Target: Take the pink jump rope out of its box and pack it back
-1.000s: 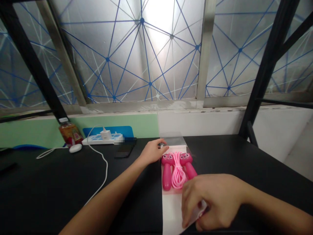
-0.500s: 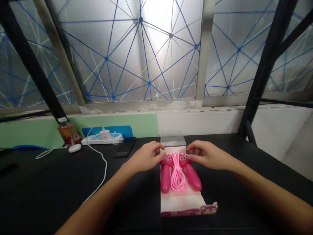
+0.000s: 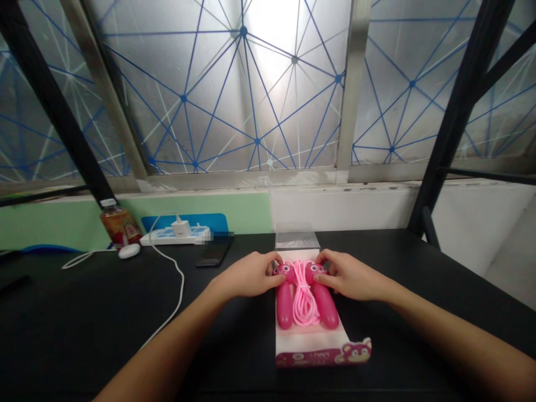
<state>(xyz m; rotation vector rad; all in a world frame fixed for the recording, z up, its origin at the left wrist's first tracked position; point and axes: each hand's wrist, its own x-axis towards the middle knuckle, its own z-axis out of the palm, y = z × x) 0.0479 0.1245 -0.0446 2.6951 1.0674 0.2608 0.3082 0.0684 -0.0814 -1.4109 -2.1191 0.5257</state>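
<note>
A white-and-pink printed backing card (image 3: 312, 350) is seen lying flat on a black tabletop (image 3: 92, 329), nearest the body. Two pink skipping-rope handles (image 3: 285, 306) are laid side by side on it, with one bundled pink rope (image 3: 304, 304) between them, so the placing on the card appears done. One clear plastic cover (image 3: 297, 241) is left off, standing at the card's far end; whether it touches the card cannot be told.

The left hand (image 3: 247, 274) and the right hand (image 3: 352, 276) are placed at the handle heads from either side. The fingers (image 3: 276, 262) are curved and slightly spread over the heads, and no clear pinch is shown.

Farther off are counted one bottle (image 3: 119, 226), one power strip (image 3: 170, 237) carrying one white charger (image 3: 181, 228), one phone (image 3: 213, 254) and one white oval device (image 3: 129, 251). Behind them, a frosted window (image 3: 243, 95) is seen.
</note>
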